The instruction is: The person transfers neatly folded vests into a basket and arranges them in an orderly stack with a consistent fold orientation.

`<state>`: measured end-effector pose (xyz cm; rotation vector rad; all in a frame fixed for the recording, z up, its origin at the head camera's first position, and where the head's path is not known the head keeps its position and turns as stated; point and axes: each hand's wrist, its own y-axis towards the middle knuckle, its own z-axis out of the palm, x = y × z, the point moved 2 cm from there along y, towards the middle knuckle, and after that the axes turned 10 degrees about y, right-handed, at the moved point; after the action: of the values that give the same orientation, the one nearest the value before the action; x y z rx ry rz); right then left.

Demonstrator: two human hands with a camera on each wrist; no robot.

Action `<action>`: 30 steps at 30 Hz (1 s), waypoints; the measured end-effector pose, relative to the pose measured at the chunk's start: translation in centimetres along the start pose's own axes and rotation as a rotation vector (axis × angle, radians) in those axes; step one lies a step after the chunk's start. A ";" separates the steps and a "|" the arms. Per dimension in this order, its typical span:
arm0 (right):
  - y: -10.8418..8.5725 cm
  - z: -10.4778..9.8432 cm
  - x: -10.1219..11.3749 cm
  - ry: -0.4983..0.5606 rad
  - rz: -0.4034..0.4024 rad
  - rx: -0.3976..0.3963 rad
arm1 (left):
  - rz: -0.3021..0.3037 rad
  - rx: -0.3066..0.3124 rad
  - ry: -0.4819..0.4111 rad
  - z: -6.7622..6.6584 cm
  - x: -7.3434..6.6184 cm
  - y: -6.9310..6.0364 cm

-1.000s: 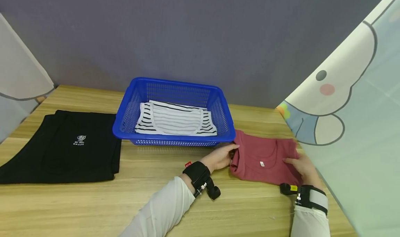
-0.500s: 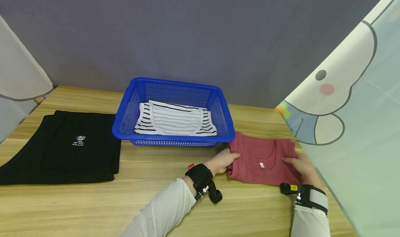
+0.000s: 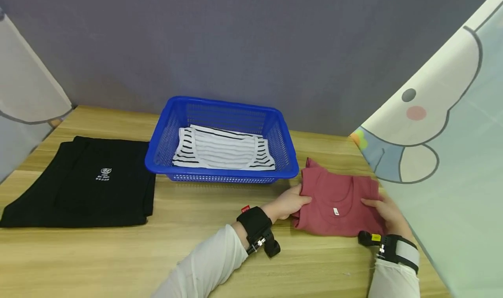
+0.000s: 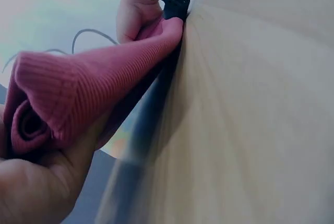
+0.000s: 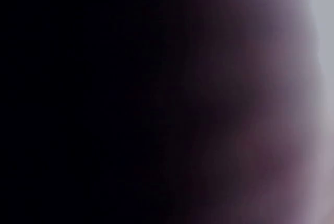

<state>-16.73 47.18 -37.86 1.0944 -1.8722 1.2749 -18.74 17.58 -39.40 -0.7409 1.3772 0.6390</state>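
Note:
A folded dark-pink shirt (image 3: 334,193) with a small white neck label lies at the right of the table in the head view. My left hand (image 3: 288,202) grips its left edge, thumb on top and fingers beneath. In the left wrist view the ribbed pink cloth (image 4: 99,78) is folded over in layers, and the left hand (image 4: 47,182) holds it from below. At the shirt's right edge my right hand (image 3: 389,213) pinches the cloth, thumb on top; its other fingers are mostly hidden. The right wrist view is dark and blurred.
A blue plastic basket (image 3: 232,174) stands just left of the shirt, with a folded white shirt with black stripes (image 3: 224,148) inside. A folded black garment (image 3: 86,184) lies at the left of the wooden table (image 3: 118,263). A printed cloth (image 3: 452,202) borders the right side.
My left hand has shifted its hold onto the shirt's left edge, and that edge now looks neater. The head view has shifted slightly. The right hand keeps its grip.

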 end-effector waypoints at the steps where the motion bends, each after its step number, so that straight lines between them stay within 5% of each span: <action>1: -0.1 0.0 0.0 0.004 0.011 0.002 | 0.007 0.014 0.020 0.0 -0.2 -0.1; 9: -0.4 0.5 0.4 0.002 -0.009 0.039 | 0.061 0.036 0.233 -0.2 -2.4 -1.6; 18: -0.1 2.0 2.3 0.024 -0.151 0.067 | 0.080 0.002 0.094 -2.1 -4.2 -3.7; 30: -0.2 5.8 4.4 0.418 -0.324 0.352 | 0.068 -0.025 0.169 -6.5 -4.9 -7.4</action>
<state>-18.78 40.42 -36.13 1.1411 -1.1407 1.5294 -17.55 7.99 -34.18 -0.7848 1.5569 0.6596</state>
